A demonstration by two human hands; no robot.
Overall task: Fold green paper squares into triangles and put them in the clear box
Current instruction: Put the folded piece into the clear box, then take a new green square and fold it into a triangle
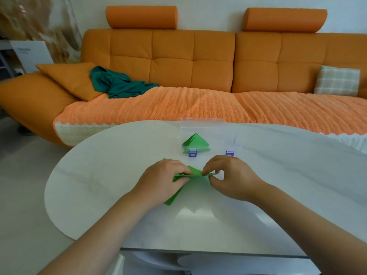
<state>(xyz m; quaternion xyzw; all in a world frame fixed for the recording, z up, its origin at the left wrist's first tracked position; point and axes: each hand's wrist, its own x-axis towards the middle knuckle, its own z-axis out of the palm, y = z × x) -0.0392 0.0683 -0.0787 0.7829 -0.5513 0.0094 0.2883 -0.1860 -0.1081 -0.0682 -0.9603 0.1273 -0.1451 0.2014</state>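
Note:
A green paper sheet (195, 180) lies on the white table (99, 175) in front of me, partly folded over. My left hand (164, 177) presses down on its left part, with more green paper (173, 198) showing under the hand. My right hand (228, 175) pinches the sheet's right edge between thumb and forefinger. Behind the hands stands the clear box (210, 128) with its lid up and two blue latches at the front. Folded green triangles (195, 143) rest inside its left half.
An orange sofa (198, 66) runs along the far side of the table, with a teal cloth (119, 84) and a checked cushion (337, 80) on it. The table's near edge (198, 251) is close to my body.

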